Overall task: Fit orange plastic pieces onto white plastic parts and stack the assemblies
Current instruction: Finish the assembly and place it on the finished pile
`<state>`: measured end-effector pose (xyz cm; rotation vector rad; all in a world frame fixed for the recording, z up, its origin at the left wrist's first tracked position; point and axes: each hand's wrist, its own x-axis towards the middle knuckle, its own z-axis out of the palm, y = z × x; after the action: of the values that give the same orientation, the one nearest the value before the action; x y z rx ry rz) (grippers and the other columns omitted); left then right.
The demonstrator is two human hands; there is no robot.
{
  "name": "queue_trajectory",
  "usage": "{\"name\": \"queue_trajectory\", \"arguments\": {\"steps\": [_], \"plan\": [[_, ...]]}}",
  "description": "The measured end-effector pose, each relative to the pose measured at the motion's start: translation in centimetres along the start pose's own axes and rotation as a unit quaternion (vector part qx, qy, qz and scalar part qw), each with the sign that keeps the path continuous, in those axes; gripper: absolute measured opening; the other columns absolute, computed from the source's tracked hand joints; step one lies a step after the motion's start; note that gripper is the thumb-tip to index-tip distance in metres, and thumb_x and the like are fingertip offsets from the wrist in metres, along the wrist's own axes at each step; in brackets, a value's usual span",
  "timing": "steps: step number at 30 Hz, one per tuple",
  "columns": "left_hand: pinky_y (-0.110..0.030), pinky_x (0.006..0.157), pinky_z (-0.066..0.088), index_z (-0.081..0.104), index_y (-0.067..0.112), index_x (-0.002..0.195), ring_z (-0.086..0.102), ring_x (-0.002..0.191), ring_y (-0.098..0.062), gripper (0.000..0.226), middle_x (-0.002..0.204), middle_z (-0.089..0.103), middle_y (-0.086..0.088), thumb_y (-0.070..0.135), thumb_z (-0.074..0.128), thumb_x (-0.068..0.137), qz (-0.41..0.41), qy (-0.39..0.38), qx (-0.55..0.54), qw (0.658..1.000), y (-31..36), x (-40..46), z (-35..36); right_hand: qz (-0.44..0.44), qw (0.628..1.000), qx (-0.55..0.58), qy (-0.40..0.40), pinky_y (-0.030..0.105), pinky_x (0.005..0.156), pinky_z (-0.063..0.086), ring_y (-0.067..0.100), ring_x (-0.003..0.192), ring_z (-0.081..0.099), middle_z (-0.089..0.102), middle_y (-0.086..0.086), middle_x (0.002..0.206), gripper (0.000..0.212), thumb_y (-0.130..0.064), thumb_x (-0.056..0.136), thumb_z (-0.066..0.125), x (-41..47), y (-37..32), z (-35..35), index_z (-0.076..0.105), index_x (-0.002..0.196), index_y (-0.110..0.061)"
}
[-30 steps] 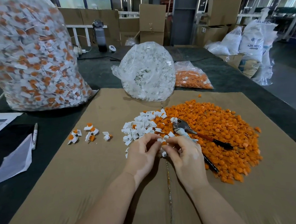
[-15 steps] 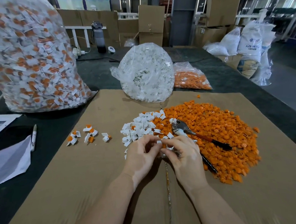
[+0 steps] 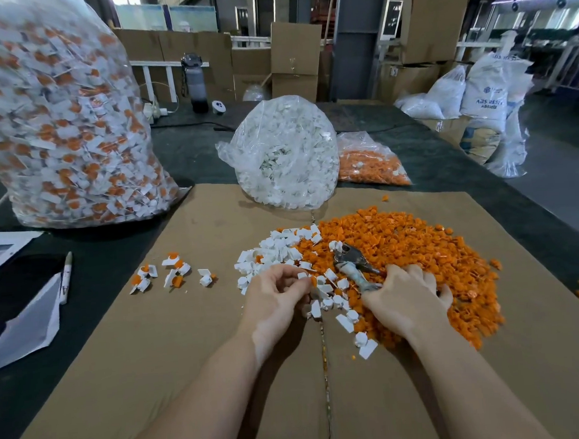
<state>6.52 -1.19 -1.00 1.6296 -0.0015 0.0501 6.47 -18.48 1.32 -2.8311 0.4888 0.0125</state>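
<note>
Resting palm-down with fingers spread on the loose orange plastic pieces (image 3: 418, 245) heaped right of the small white plastic parts (image 3: 283, 250), the right hand (image 3: 406, 300) is risking scattering them, while the left hand (image 3: 274, 301) is pinching one part.

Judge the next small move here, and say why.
Probably the right hand closes on one piece from the loose orange plastic pile it lies spread over and carries it back to the left hand, which pinches a small white plastic part with orange beside it.
</note>
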Motion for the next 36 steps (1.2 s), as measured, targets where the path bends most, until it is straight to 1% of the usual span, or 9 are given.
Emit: {"name": "queue_trajectory", "arguments": {"steps": [5, 9, 13, 16, 20, 23, 29, 33, 36], "plan": [[-0.015, 0.051, 0.047, 0.063, 0.007, 0.087, 0.057, 0.055, -0.010, 0.004, 0.065, 0.060, -0.004, 0.009, 0.065, 0.085, -0.035, 0.017, -0.018, 0.999, 0.2, 0.7, 0.4, -0.022, 0.999, -0.050, 0.001, 0.051, 0.108, 0.019, 0.029, 0.125, 0.032, 0.041, 0.008, 0.131, 0.045, -0.048, 0.085, 0.049, 0.6, -0.2, -0.3, 0.048, 0.117, -0.017], [-0.015, 0.050, 0.048, 0.064, 0.010, 0.084, 0.057, 0.049, -0.005, 0.003, 0.063, 0.062, -0.001, 0.011, 0.066, 0.085, -0.057, 0.023, -0.016, 0.998, 0.4, 1.6, 0.6, -0.069, 0.993, -0.086, 0.052, 0.042, 0.097, 0.032, 0.028, 0.117, 0.044, 0.050, 0.006, 0.124, 0.040, -0.047, 0.089, 0.046, 0.3, -0.5, -0.4, 0.043, 0.115, -0.016], [-0.017, 0.041, 0.042, 0.064, 0.011, 0.079, 0.052, 0.045, -0.016, 0.007, 0.062, 0.061, -0.007, 0.012, 0.065, 0.086, -0.081, 0.031, -0.050, 0.995, 1.0, 2.1, 0.6, -0.134, 0.985, -0.077, 0.079, 0.035, 0.081, 0.039, 0.023, 0.096, 0.051, 0.056, 0.004, 0.107, 0.027, -0.042, 0.093, 0.040, -0.4, -0.9, -1.6, 0.047, 0.101, -0.017], [-0.028, 0.053, 0.047, 0.065, 0.010, 0.078, 0.055, 0.052, -0.019, 0.007, 0.060, 0.061, -0.006, 0.011, 0.067, 0.084, -0.099, 0.053, -0.101, 0.989, 1.4, 2.6, 0.6, -0.190, 0.978, 0.078, -0.025, 0.027, 0.053, 0.032, 0.012, 0.061, 0.046, 0.052, -0.001, 0.073, 0.028, -0.036, 0.097, 0.038, -0.9, -1.3, -2.7, 0.048, 0.081, -0.016], [-0.031, 0.057, 0.053, 0.063, 0.006, 0.075, 0.052, 0.049, -0.015, 0.011, 0.056, 0.056, -0.007, 0.006, 0.064, 0.086, -0.106, 0.072, -0.134, 0.983, 1.9, 3.4, 0.5, -0.204, 0.941, 0.227, -0.144, 0.015, 0.037, 0.024, 0.003, 0.034, 0.031, 0.040, -0.011, 0.041, 0.040, -0.023, 0.098, 0.039, -1.8, -1.8, -4.4, 0.042, 0.059, -0.015], [-0.045, 0.073, 0.053, 0.059, 0.004, 0.074, 0.049, 0.053, -0.020, 0.013, 0.058, 0.053, -0.009, 0.002, 0.063, 0.086, -0.119, 0.083, -0.154, 0.977, 2.1, 3.6, 0.2, -0.183, 0.916, 0.280, -0.223, 0.014, 0.042, 0.033, 0.007, 0.050, 0.051, 0.058, 0.001, 0.061, 0.036, -0.021, 0.098, 0.036, -2.4, -2.0, -5.1, 0.050, 0.067, -0.010], [-0.035, 0.057, 0.056, 0.058, 0.002, 0.073, 0.053, 0.052, -0.019, 0.014, 0.058, 0.055, -0.011, 0.000, 0.061, 0.086, -0.127, 0.098, -0.149, 0.976, 2.2, 3.4, 0.0, -0.153, 0.895, 0.305, -0.286, 0.030, 0.061, 0.043, 0.020, 0.072, 0.057, 0.059, 0.011, 0.080, 0.028, -0.023, 0.097, 0.035, -2.6, -2.2, -5.0, 0.052, 0.080, -0.008], [-0.045, 0.072, 0.054, 0.057, 0.002, 0.070, 0.051, 0.053, -0.021, 0.017, 0.056, 0.054, -0.010, -0.002, 0.062, 0.085, -0.140, 0.100, -0.187, 0.967, 2.1, 3.4, 0.1, -0.143, 0.886, 0.322, -0.302, 0.018, 0.046, 0.039, 0.017, 0.062, 0.055, 0.057, 0.009, 0.075, 0.031, -0.030, 0.100, 0.035, -2.8, -2.4, -4.9, 0.051, 0.086, -0.008], [-0.049, 0.081, 0.051, 0.058, 0.001, 0.072, 0.051, 0.056, -0.022, 0.014, 0.055, 0.054, -0.010, -0.002, 0.061, 0.086, -0.148, 0.100, -0.189, 0.966, 2.1, 3.4, 0.3, -0.161, 0.909, 0.288, -0.256, 0.015, 0.041, 0.037, 0.007, 0.052, 0.054, 0.056, 0.003, 0.069, 0.034, -0.038, 0.100, 0.035, -3.1, -2.5, -4.7, 0.050, 0.086, -0.012]]}}
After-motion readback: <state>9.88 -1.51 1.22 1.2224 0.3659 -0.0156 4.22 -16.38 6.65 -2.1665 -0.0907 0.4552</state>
